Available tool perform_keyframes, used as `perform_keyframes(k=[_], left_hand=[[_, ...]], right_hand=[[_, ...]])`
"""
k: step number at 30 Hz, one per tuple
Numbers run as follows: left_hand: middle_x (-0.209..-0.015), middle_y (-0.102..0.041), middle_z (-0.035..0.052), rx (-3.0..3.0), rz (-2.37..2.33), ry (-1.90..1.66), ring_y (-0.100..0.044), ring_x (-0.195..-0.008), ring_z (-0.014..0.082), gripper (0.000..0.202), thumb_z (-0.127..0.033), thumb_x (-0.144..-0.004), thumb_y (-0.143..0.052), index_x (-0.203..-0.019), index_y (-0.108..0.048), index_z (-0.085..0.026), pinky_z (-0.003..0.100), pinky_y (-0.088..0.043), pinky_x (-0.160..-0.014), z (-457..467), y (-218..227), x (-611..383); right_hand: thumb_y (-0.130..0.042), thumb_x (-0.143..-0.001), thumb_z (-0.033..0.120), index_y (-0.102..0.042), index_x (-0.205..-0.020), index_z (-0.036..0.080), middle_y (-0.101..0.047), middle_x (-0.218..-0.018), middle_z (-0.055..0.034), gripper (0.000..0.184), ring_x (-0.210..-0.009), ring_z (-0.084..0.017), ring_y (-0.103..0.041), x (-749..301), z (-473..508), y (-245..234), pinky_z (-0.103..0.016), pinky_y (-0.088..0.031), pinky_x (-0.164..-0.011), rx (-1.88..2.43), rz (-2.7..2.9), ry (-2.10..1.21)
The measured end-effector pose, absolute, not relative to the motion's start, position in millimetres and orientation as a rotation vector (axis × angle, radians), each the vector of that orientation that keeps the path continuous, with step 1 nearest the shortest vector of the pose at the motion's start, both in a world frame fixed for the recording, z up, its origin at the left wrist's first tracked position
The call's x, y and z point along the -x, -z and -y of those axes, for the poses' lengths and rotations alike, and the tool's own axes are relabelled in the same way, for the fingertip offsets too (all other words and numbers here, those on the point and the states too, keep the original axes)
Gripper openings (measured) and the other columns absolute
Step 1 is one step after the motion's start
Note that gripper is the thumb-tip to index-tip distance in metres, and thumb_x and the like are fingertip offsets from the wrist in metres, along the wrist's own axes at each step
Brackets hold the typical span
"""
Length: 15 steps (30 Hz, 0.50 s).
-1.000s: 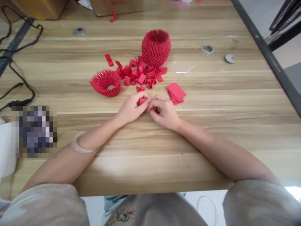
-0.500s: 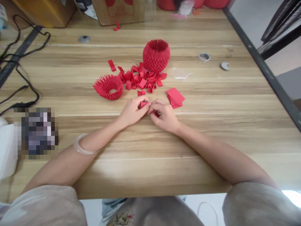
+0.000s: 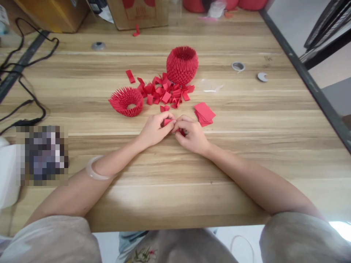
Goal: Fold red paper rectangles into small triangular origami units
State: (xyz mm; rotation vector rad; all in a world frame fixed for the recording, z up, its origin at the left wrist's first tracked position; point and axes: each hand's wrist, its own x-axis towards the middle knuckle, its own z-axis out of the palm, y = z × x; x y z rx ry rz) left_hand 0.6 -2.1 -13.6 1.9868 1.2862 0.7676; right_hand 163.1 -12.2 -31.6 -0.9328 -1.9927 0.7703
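Observation:
My left hand [image 3: 155, 128] and my right hand [image 3: 192, 134] meet over the wooden table, fingertips close together. Both are closed on a small piece of red paper [image 3: 167, 122], partly hidden by the fingers. Just beyond them lies a loose heap of folded red paper pieces [image 3: 166, 96]. A stack of flat red paper slips [image 3: 204, 112] rests to the right of my right hand. Behind the heap stands a round red folded-paper vase [image 3: 182, 65], open at the top. A smaller red folded-paper ring [image 3: 127, 101] with a spiky rim sits to the left.
Cardboard boxes [image 3: 141, 14] stand along the back edge. Black cables [image 3: 33, 91] trail down the left side, near a white object [image 3: 8, 175] and a blurred-out patch. A grommet ring [image 3: 238, 66] and its grey cap [image 3: 262, 76] are at the right.

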Motion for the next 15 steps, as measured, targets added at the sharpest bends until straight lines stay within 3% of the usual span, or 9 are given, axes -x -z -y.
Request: perform_keyframes(k=[15], left_hand=[[-0.059,-0.049,-0.0027,-1.996,-1.271,-0.769,-0.041,-0.055,0.0094,0.016,-0.028,-0.082,-0.049,-0.079,-0.058,-0.015,0.021,-0.031,-0.051,2.0,14.6,-0.3]], right_hand=[[-0.048,-0.067,0.007,-0.059,-0.066,0.015,-0.054,-0.079,-0.0034,0.014,-0.06,-0.009,-0.048,-162.8,12.7,30.6,-0.024,-0.043,-0.061,0.951,1.99,-0.791]])
